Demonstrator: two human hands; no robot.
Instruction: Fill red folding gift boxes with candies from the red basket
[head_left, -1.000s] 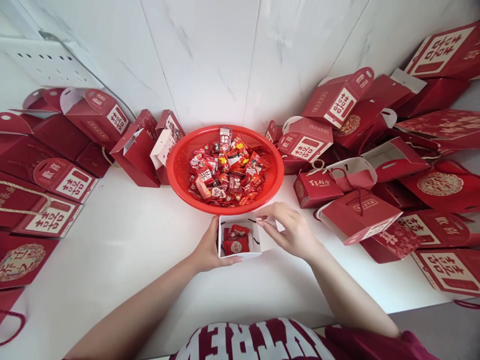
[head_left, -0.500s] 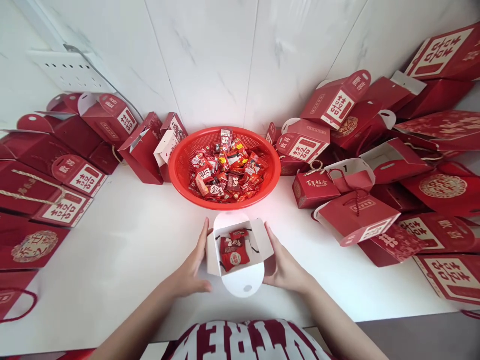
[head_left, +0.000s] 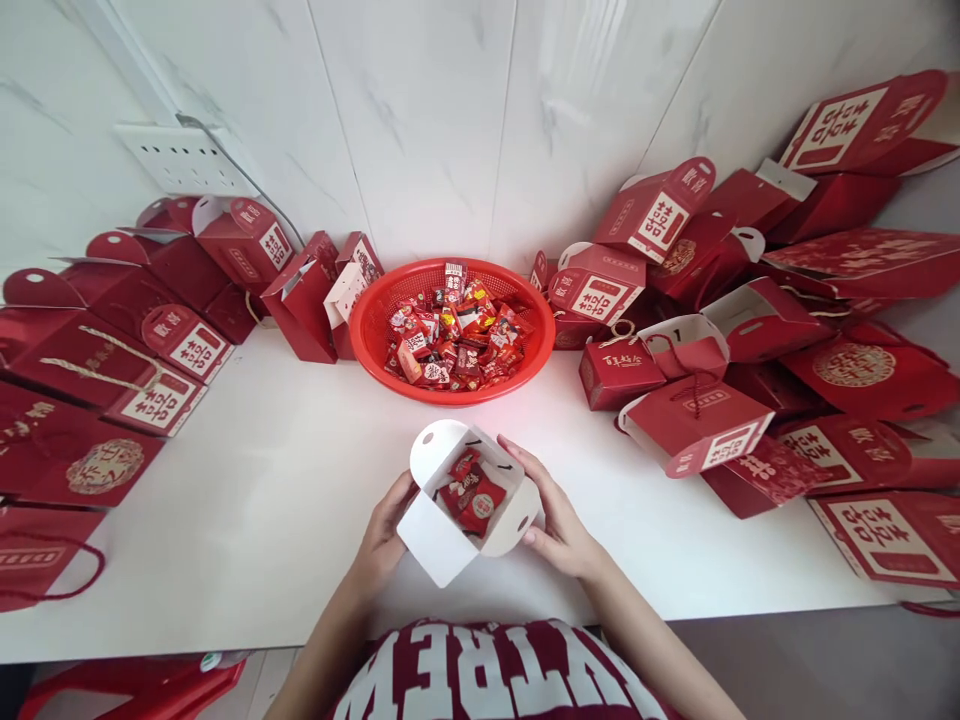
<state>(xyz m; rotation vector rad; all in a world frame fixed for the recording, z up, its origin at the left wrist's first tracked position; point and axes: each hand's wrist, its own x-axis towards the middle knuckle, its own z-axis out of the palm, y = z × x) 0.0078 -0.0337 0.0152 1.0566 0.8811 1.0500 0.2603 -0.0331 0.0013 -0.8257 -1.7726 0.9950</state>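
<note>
An open box (head_left: pixel 439 540) with white inner flaps spread outward sits between my hands, turned at an angle. Inside it lie several red candy packets (head_left: pixel 471 495). My left hand (head_left: pixel 386 535) holds the box's left side, its fingertips partly hidden behind a flap. On the right side, my right hand (head_left: pixel 559 520) grips the box, with the thumb near the rounded flap. Just beyond the box stands a red plastic basket (head_left: pixel 452 397) holding many small wrapped candies (head_left: pixel 450 335).
Red gift boxes (head_left: pixel 86 410) are stacked along the left. More red boxes (head_left: pixel 705 420) pile up on the right, some open. A white wall with a socket strip (head_left: pixel 184 160) rises behind the white table (head_left: pixel 277 500).
The box has turned between my hands, so its flaps now point diagonally. My left hand has closed in on its side. The view has shifted slightly.
</note>
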